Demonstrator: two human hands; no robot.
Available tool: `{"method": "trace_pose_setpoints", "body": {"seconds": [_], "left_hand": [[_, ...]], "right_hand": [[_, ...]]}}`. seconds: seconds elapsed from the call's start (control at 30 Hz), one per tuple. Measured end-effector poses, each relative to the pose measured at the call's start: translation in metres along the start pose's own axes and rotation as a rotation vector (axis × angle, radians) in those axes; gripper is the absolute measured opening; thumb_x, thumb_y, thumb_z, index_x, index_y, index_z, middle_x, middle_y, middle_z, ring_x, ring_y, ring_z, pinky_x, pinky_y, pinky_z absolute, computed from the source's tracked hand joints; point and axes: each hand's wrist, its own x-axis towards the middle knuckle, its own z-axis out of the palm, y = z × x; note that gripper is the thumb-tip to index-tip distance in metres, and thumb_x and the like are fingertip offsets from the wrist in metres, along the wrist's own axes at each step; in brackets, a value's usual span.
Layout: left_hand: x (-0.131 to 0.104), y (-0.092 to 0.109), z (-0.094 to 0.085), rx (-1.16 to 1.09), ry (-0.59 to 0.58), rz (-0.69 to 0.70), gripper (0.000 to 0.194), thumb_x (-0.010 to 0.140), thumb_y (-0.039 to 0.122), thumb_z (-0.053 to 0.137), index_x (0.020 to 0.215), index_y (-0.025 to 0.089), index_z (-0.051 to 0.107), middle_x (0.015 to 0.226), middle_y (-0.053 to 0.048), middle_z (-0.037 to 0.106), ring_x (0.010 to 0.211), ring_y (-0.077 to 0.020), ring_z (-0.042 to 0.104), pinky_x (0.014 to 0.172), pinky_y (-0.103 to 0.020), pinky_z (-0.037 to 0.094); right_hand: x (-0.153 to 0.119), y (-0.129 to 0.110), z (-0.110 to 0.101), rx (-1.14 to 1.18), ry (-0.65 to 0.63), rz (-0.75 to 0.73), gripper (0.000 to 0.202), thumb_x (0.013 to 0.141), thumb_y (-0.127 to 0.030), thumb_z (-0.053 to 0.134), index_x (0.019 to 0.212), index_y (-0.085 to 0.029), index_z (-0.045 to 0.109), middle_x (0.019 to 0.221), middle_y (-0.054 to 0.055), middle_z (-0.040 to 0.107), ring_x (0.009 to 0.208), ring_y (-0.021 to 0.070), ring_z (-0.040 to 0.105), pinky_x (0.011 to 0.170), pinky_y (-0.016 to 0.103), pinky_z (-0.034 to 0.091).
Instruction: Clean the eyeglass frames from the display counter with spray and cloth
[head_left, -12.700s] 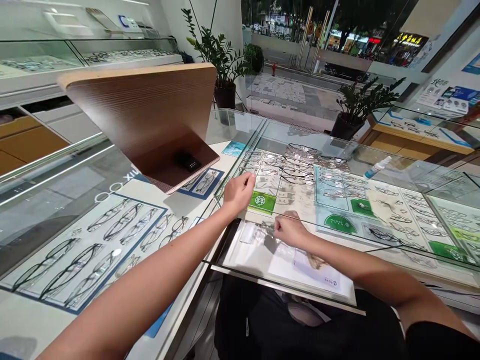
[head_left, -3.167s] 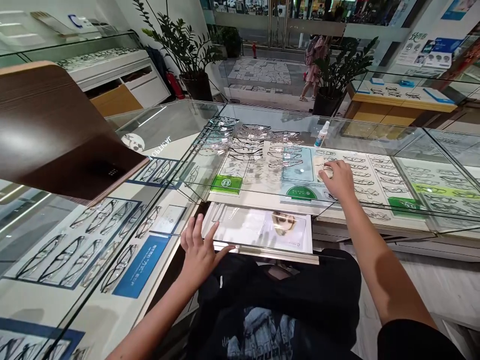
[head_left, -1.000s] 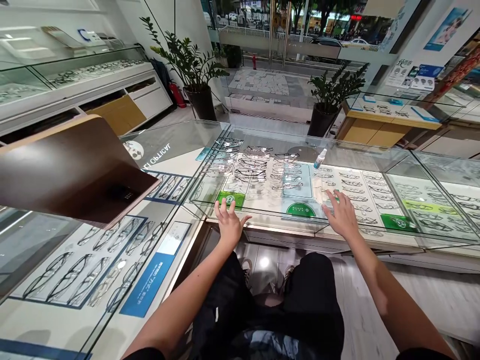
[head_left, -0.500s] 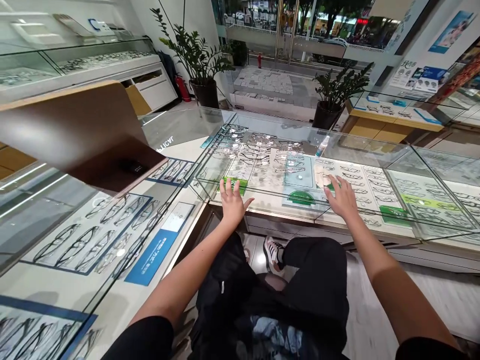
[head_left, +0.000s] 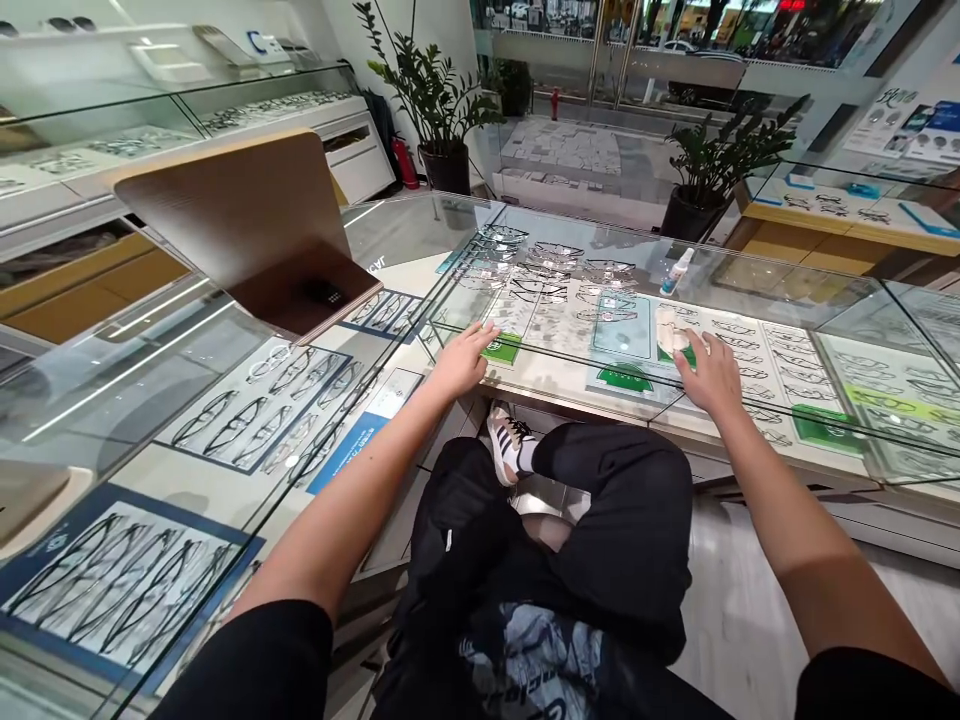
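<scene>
Person's sitting at the glass case (head_left: 544, 383), black sleeves, black trousers (head_left: 600, 480), one leg crossed so a striped shoe (head_left: 504, 445) pokes up below the case's near edge. L hand (head_left: 463, 362) is at the near-left corner, where the case meets the left counter (head_left: 180, 475) — fingers close together & reaching fwd, nothing in them, tips just beside a green card (head_left: 504, 349). R hand (head_left: 711, 375) is farther right along the same near edge, palm down, fingers bent & a bit apart, thumb away from the index, nothing gripped. Can't tell if its tips touch the glass.

Pale cloth (head_left: 669, 328) lies crumpled just past R fingertips, right of the case's middle, btwn near & far edges; can't tell if hand & cloth touch. Spray bottle (head_left: 675, 272) w/ blue label is behind it, nr the far edge. Green half-round sign (head_left: 625, 377) sits btwn the hands, nr the front edge. Clear & dark eyeglasses (head_left: 540, 283) run in rows toward the far-left corner — on the glass or under it, can't tell. On the left counter, a folded brown board (head_left: 247, 210) stands open, small black item (head_left: 326, 292) inside.
</scene>
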Motion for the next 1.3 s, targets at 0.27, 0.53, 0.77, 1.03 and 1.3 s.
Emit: {"method": "trace_pose_setpoints", "body": {"seconds": [0.27,0.53,0.77,1.03,1.3], "left_hand": [[0.0,0.004,0.004,0.071,-0.042,-0.045,0.08,0.089,0.012,0.042,0.168,0.024,0.039,0.175,-0.004,0.033,0.166,-0.0286,0.025,0.132,-0.073,0.011],[0.003,-0.001,0.007,0.124,-0.059,-0.025,0.083,0.089,0.011,0.04,0.171,0.023,0.033,0.177,-0.003,0.027,0.168,-0.0294,0.019,0.131,-0.074,0.011],[0.001,0.0,0.012,0.156,-0.047,-0.022,0.085,0.088,0.009,0.04,0.171,0.023,0.031,0.178,-0.005,0.026,0.168,-0.031,0.02,0.13,-0.075,0.014],[0.0,0.003,0.027,0.152,0.072,0.061,0.084,0.083,0.004,0.046,0.166,0.0,0.036,0.177,-0.018,0.029,0.169,-0.0316,0.014,0.137,-0.048,0.023],[-0.004,0.002,0.033,0.124,0.147,0.058,0.087,0.08,0.004,0.049,0.166,0.004,0.036,0.176,-0.016,0.033,0.167,-0.0318,0.019,0.136,-0.048,0.027]], "right_hand": [[-0.002,-0.007,-0.001,0.0,0.019,-0.008,0.071,0.106,-0.064,0.029,0.162,-0.024,0.046,0.163,0.019,0.049,0.149,0.0393,0.042,0.117,0.061,0.042],[-0.002,-0.009,-0.002,-0.011,0.009,-0.014,0.07,0.107,-0.062,0.028,0.163,-0.023,0.045,0.163,0.018,0.05,0.149,0.0377,0.043,0.118,0.058,0.043],[-0.003,-0.01,0.0,-0.01,0.009,-0.009,0.069,0.107,-0.061,0.028,0.163,-0.025,0.044,0.164,0.016,0.049,0.148,0.0374,0.043,0.118,0.059,0.042],[0.0,-0.01,0.001,0.0,-0.013,0.012,0.071,0.107,-0.062,0.024,0.164,-0.025,0.043,0.167,0.017,0.044,0.15,0.0389,0.04,0.119,0.059,0.039],[-0.001,-0.013,0.003,-0.039,-0.006,0.001,0.071,0.108,-0.062,0.021,0.165,-0.024,0.042,0.167,0.017,0.045,0.151,0.0371,0.041,0.12,0.057,0.04]]}}
